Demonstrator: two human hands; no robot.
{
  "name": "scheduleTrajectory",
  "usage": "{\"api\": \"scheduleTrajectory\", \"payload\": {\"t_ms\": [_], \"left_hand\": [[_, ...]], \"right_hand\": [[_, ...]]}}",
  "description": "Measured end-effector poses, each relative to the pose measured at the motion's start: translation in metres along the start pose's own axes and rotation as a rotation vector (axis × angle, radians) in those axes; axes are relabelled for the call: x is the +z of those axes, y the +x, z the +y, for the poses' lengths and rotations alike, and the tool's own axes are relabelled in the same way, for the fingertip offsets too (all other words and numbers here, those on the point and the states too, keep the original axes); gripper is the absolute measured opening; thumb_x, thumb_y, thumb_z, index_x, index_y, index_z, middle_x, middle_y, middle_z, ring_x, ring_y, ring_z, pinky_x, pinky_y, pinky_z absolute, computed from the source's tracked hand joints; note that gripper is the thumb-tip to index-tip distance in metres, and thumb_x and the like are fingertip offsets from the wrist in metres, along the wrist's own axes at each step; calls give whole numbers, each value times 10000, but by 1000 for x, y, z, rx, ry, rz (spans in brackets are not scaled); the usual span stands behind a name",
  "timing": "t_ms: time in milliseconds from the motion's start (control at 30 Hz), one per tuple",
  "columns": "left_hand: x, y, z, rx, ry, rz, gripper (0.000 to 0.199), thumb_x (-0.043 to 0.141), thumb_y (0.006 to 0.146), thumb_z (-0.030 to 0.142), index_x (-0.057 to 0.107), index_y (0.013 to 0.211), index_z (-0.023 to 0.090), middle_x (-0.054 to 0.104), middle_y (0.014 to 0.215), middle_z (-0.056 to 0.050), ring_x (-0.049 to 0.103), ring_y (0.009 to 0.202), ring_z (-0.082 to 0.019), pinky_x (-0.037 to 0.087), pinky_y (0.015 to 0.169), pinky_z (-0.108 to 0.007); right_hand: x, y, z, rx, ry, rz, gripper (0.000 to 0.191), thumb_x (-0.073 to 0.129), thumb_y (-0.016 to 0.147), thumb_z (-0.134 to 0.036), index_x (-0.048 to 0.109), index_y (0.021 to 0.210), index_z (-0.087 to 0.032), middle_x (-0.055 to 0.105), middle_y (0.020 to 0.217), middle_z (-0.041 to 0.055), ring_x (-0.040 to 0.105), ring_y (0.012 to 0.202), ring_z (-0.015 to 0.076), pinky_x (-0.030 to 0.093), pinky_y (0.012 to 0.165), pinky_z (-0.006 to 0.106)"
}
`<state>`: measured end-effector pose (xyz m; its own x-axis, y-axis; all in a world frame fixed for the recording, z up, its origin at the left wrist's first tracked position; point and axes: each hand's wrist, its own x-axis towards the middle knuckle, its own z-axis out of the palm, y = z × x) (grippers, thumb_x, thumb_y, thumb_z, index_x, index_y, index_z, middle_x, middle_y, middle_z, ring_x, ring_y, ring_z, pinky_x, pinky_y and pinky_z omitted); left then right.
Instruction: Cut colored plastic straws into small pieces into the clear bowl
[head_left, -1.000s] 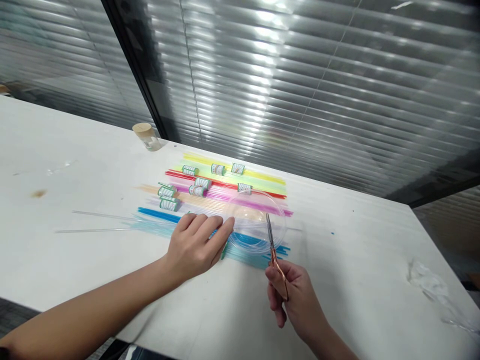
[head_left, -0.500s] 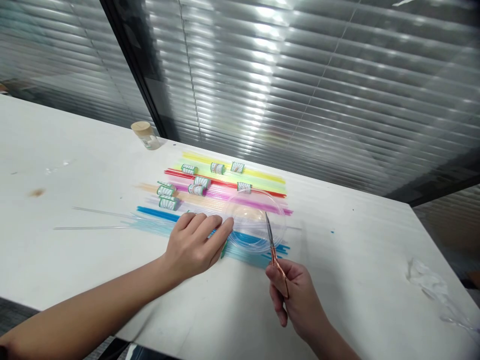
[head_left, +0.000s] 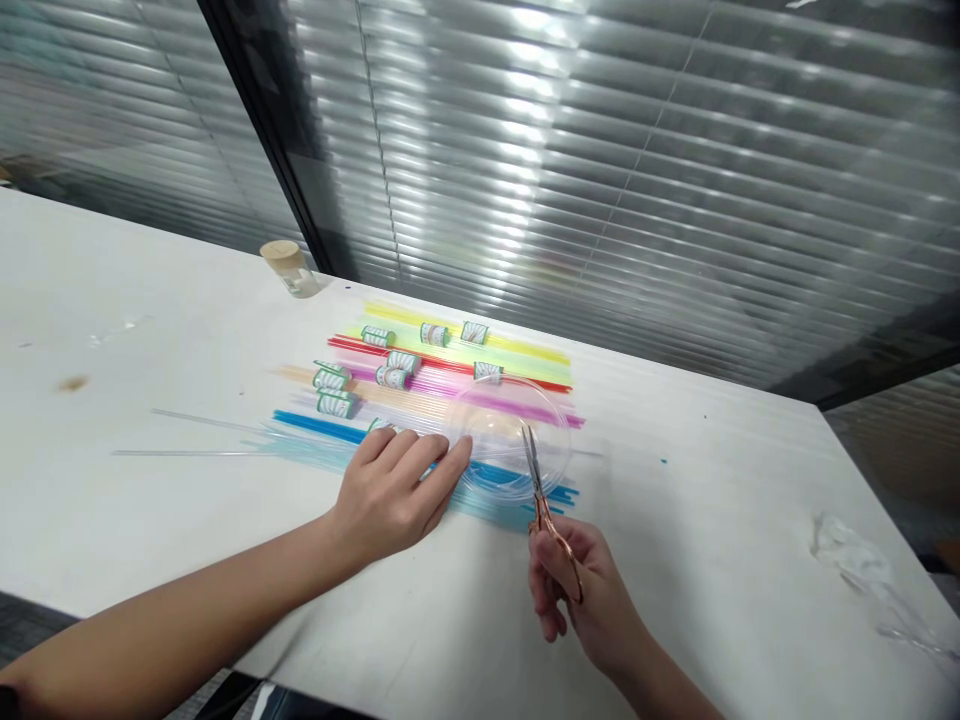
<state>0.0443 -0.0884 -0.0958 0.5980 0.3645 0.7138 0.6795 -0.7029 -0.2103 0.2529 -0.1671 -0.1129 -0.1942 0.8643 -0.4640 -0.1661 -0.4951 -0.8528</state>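
From where I stand, the right hand (head_left: 577,585), lower right of centre, is closed around the handles of a pair of copper-handled scissors (head_left: 537,495); part of one finger loop is covered by thumb and fingers. The blades stand slightly parted, tips pointing up over a clear plastic bowl (head_left: 568,450) at centre frame; contact between tips and bowl cannot be confirmed. The left hand (head_left: 397,490) is palm down, fingers bent, index fingertip at the bowl's left edge; its underside is concealed, so I cannot tell whether it grips anything. It covers part of the blue straws (head_left: 319,427) and light-blue straws (head_left: 300,455). Above, magenta straws (head_left: 540,410) run partly behind the see-through bowl, whose outline is faint. Curled labels (head_left: 474,332) lie among the rows, print illegible. A wooden-lidded jar (head_left: 298,282) stands upper left of centre. Crumpled clear plastic (head_left: 851,550), far right, is poorly defined. Both forearms are cut off by the frame.
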Motion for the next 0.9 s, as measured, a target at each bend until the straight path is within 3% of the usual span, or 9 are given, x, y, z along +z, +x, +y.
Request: {"api": "scheduleTrajectory", "payload": {"t_ms": [433, 900], "left_hand": [[-2, 1, -1, -2, 15, 1, 220, 574, 847, 137, 636, 1056, 117, 641, 723, -34, 487, 600, -154, 315, 596, -320], [-2, 2, -3, 15, 17, -5, 222, 564, 824, 83, 636, 1024, 144, 655, 732, -25, 521, 623, -155, 326, 599, -319]], "right_hand": [[1, -2, -2, 56, -84, 49, 605, 675, 653, -761, 447, 619, -202, 472, 351, -77, 315, 220, 34, 173, 257, 146], [-2, -2, 0, 47, -71, 66, 613, 695, 636, -756, 434, 586, -204, 457, 336, -78, 276, 223, 23, 160, 251, 144]]}}
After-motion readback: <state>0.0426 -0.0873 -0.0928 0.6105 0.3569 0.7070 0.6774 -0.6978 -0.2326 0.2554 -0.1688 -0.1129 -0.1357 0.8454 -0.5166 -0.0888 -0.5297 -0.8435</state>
